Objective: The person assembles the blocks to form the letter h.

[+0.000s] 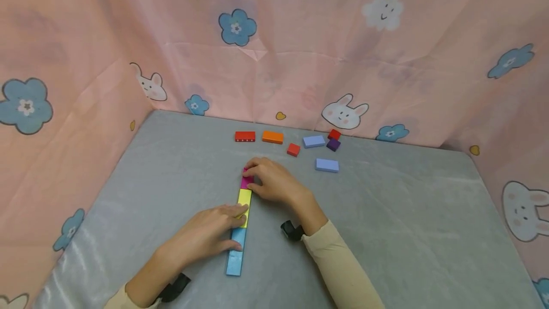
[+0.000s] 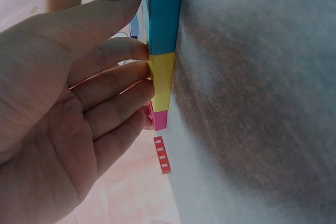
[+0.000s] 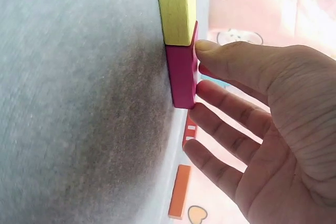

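A straight row of flat blocks lies on the grey cloth: blue (image 1: 234,263) nearest, then yellow (image 1: 245,197), then magenta (image 1: 246,183) at the far end. My left hand (image 1: 203,233) rests on the row from the left, its fingertips on the yellow part and its thumb on the blue. In the left wrist view those fingers are fairly straight along the top of the yellow block (image 2: 163,80). My right hand (image 1: 274,181) touches the magenta block from the right. Seen from the right wrist, its thumb and spread fingertips lie against the top of the magenta block (image 3: 181,77).
Behind the row lie a red block (image 1: 245,137), an orange block (image 1: 272,137), a small red block (image 1: 293,150), periwinkle blocks (image 1: 327,165), a purple block (image 1: 333,144) and another red piece (image 1: 334,134). A pink patterned curtain (image 1: 283,80) borders the grey surface (image 1: 407,223).
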Action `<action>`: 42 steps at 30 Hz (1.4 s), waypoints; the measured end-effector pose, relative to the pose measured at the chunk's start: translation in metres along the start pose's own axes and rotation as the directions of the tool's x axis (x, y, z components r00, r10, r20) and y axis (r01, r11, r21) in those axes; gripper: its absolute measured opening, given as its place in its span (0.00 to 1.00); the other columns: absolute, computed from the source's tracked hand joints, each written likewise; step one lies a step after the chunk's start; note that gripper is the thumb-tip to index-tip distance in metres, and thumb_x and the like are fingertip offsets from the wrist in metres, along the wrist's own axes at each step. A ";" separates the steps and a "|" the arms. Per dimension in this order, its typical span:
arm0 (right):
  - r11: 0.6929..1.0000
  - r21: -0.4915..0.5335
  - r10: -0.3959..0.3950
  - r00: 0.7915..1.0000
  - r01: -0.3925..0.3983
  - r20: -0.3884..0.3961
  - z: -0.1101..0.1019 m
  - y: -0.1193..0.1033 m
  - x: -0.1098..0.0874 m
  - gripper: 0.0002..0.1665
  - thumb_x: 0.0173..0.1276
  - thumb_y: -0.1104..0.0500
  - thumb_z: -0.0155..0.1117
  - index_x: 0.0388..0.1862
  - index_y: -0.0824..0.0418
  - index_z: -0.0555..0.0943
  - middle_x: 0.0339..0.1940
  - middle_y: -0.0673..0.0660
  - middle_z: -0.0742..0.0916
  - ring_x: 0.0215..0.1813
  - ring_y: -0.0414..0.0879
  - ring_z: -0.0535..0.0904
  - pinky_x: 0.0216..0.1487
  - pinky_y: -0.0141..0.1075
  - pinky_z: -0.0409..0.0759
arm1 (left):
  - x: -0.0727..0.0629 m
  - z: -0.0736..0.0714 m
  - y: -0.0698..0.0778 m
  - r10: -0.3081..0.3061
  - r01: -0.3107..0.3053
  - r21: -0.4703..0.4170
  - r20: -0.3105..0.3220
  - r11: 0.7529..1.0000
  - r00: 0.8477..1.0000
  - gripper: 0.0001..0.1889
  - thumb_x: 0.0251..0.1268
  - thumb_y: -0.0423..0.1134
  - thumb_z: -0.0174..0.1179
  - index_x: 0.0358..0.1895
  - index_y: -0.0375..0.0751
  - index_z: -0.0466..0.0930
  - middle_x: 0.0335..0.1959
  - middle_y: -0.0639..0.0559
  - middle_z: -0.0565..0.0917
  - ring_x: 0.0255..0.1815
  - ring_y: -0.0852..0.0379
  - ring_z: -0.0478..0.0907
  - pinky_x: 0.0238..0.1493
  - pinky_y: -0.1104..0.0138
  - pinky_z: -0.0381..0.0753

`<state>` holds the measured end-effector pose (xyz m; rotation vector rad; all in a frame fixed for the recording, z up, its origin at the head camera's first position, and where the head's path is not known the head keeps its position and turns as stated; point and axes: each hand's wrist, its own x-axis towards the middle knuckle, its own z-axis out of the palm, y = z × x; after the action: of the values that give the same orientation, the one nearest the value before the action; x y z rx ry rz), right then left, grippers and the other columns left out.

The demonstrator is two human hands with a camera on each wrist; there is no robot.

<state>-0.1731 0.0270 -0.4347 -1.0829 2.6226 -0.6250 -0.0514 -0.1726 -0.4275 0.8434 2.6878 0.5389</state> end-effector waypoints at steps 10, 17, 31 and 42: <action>0.998 0.039 0.052 0.994 -0.049 -0.094 -0.003 0.006 0.004 0.19 0.76 0.55 0.69 0.62 0.59 0.87 0.61 0.56 0.88 0.63 0.51 0.84 0.70 0.46 0.84 | 0.005 0.001 0.001 -0.011 0.011 0.003 0.005 1.000 1.000 0.29 0.57 0.50 0.80 0.61 0.42 0.89 0.74 0.47 0.80 0.74 0.42 0.78 0.71 0.47 0.81; 0.987 0.099 0.146 0.972 -0.130 -0.184 0.005 0.004 0.023 0.23 0.76 0.52 0.68 0.65 0.61 0.85 0.60 0.58 0.87 0.59 0.51 0.84 0.66 0.45 0.86 | -0.003 0.004 -0.001 -0.027 0.027 -0.022 -0.009 0.999 1.000 0.30 0.55 0.49 0.81 0.60 0.42 0.89 0.74 0.47 0.81 0.74 0.40 0.78 0.70 0.46 0.82; 0.973 0.023 0.228 0.937 -0.231 -0.264 0.003 0.012 0.065 0.22 0.77 0.53 0.65 0.62 0.64 0.85 0.60 0.62 0.85 0.56 0.55 0.86 0.61 0.46 0.88 | -0.006 0.006 0.001 -0.012 0.012 -0.030 -0.012 0.999 1.000 0.30 0.55 0.50 0.80 0.60 0.42 0.89 0.73 0.48 0.81 0.72 0.42 0.80 0.70 0.48 0.82; 0.915 -0.242 0.265 0.932 -0.324 -0.246 0.006 -0.005 0.096 0.29 0.79 0.45 0.61 0.72 0.57 0.79 0.63 0.62 0.82 0.64 0.56 0.78 0.65 0.47 0.83 | -0.002 0.005 -0.003 -0.013 0.013 -0.011 -0.004 1.000 1.000 0.29 0.57 0.52 0.79 0.60 0.44 0.89 0.75 0.50 0.79 0.74 0.43 0.78 0.73 0.49 0.80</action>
<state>-0.2354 -0.0466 -0.4424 -0.6867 3.0461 -0.3220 -0.0500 -0.1749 -0.4327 0.8222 2.6900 0.5522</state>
